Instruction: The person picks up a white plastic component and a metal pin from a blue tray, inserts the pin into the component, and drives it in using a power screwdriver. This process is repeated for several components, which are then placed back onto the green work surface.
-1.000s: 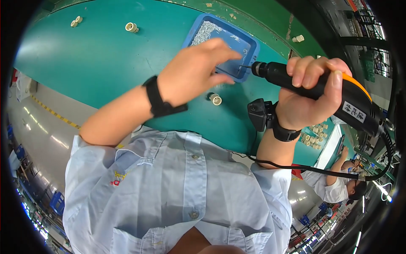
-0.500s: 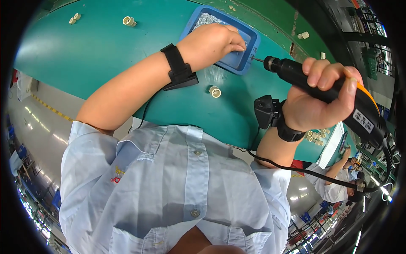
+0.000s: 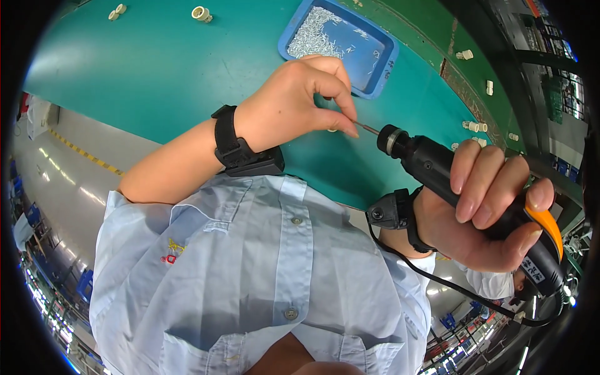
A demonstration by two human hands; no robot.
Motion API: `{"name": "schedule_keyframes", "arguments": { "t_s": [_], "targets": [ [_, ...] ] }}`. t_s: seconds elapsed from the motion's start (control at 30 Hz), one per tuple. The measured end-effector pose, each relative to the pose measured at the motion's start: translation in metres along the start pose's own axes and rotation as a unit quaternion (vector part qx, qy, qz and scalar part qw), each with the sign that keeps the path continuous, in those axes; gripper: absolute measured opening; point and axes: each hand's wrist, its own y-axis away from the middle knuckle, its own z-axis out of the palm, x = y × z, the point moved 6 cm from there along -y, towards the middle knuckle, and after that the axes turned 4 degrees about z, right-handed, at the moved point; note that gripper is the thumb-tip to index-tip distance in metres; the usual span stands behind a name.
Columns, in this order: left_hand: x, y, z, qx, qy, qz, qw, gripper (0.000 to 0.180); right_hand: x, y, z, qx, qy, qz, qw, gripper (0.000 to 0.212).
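My right hand (image 3: 465, 231) is wrapped round a black electric screwdriver (image 3: 430, 164) with an orange lever. Its thin bit (image 3: 370, 129) points left toward my left hand (image 3: 297, 97). There the thumb and forefinger are pinched together at the bit's tip; whatever small thing they hold is hidden. Just beyond the left hand lies a blue tray (image 3: 389, 72) with a heap of small silvery screws (image 3: 312, 34). Beneath the left thumb a sliver of a cream part (image 3: 332, 130) shows, mostly covered.
Cream cylindrical fittings lie about the green table (image 3: 156, 81): one fitting (image 3: 201, 14) at the far left, a pair (image 3: 117, 12) farther left, several (image 3: 475, 127) to the right. A black cable (image 3: 462, 300) runs from my right wrist. Another person's sleeve (image 3: 490, 282) appears at lower right.
My left hand has come out from over the tray toward me, uncovering the screws. The screwdriver has shifted nearer, and its bit now meets the left fingertips.
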Motion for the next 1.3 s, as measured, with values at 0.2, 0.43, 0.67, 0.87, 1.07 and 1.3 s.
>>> {"name": "schedule_keyframes", "arguments": {
  "t_s": [0.2,0.43,0.67,0.87,1.07,1.3],
  "targets": [
    [0.003,0.002,-0.002,0.018,-0.019,0.015,1.000,0.014,0.003,0.000,0.008,-0.012,0.019,0.001,1.000,0.029],
    [0.007,0.008,0.004,0.099,-0.165,0.077,0.978,0.027,0.016,0.000,0.003,-0.023,0.060,-0.002,0.998,0.034],
    [-0.040,0.024,0.014,-0.027,-0.067,-0.101,0.992,0.024,0.042,0.004,0.003,0.057,0.116,0.023,0.991,0.025],
    [-0.041,0.022,0.009,-0.011,-0.068,-0.097,0.993,0.023,0.060,-0.002,-0.001,0.089,0.111,0.032,0.989,0.028],
    [-0.040,0.024,0.006,-0.004,-0.061,-0.094,0.994,0.021,0.065,-0.004,0.006,0.085,0.152,0.049,0.983,0.023],
    [-0.035,0.028,0.015,-0.013,-0.049,-0.098,0.994,0.022,0.049,0.002,0.003,0.036,0.120,0.031,0.992,0.025]
  ]
}}
